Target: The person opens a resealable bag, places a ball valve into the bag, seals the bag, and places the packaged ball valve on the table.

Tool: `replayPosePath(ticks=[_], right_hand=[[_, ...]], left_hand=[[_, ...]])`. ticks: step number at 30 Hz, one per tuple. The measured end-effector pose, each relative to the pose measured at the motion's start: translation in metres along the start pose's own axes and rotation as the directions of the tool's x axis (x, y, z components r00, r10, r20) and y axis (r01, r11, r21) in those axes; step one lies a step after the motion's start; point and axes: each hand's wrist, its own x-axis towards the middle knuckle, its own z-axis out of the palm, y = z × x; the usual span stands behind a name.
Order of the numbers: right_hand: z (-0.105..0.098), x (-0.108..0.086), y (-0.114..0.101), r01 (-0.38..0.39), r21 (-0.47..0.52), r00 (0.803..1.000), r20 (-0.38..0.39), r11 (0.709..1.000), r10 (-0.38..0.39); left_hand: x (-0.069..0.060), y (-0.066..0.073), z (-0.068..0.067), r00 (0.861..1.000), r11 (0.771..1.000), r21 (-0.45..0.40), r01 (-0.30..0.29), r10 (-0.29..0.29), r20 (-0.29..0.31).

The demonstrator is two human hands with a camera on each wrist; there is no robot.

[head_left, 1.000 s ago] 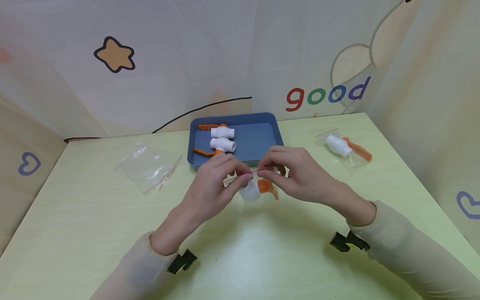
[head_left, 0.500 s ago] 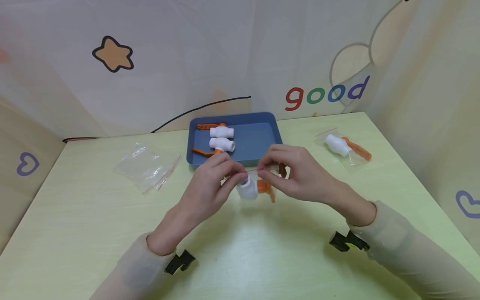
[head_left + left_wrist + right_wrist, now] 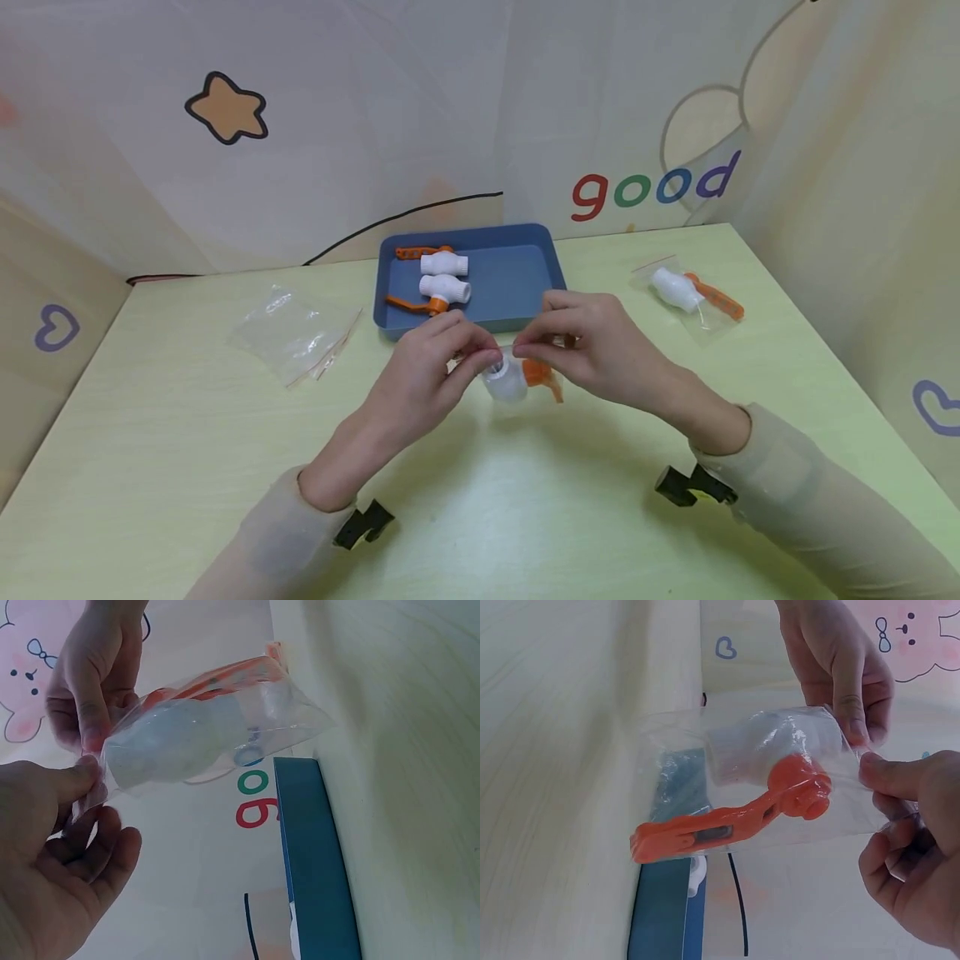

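Note:
Between both hands hangs a clear zip bag (image 3: pixel 300 724) with a ball valve inside. The valve has a white body (image 3: pixel 742 746) and an orange lever handle (image 3: pixel 675 836). My left hand (image 3: pixel 420 371) pinches the bag's upper edge between thumb and index finger. Close beside it, my right hand (image 3: pixel 603 350) pinches the same edge. In the right wrist view the bag dangles from the fingertips above the table, its handle side toward the camera. Whether the bag's mouth is parted cannot be made out.
Behind the hands, a blue tray (image 3: pixel 517 287) holds two white ball valves (image 3: pixel 444 265) with orange handles at its left end. A flat clear bag (image 3: pixel 288 333) lies on the table at left. Another bagged valve (image 3: pixel 675 290) lies at right. A printed curtain (image 3: pixel 420 108) hangs behind.
The bagged valve has swayed slightly left, then back right. The fingertips have shifted a little along the bag's upper edge; both hands keep their pinch.

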Motion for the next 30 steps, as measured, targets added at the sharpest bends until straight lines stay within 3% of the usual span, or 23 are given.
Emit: replayPosePath(ticks=[11, 18, 26, 30], right_hand=[[-0.007, 0.000, 0.000, -0.085, -0.045, 0.996, -0.022, 0.995, 0.084], [-0.013, -0.001, 0.005, -0.111, -0.066, 0.994, -0.003, 0.992, 0.111], [-0.011, -0.002, 0.008, -0.098, -0.028, 0.995, -0.008, 0.995, 0.098], [-0.009, -0.002, 0.009, -0.169, -0.026, 0.985, -0.034, 0.985, 0.168]], left_hand=[[0.001, -0.002, -0.002, 0.998, 0.998, -0.019, 0.064, -0.065, -0.017], [0.000, -0.007, -0.002, 0.995, 0.998, -0.028, 0.058, -0.060, -0.077], [0.000, -0.011, 0.001, 0.994, 0.999, -0.023, 0.039, -0.041, -0.097], [0.001, -0.013, 0.003, 0.991, 0.999, -0.021, 0.043, -0.045, -0.124]])
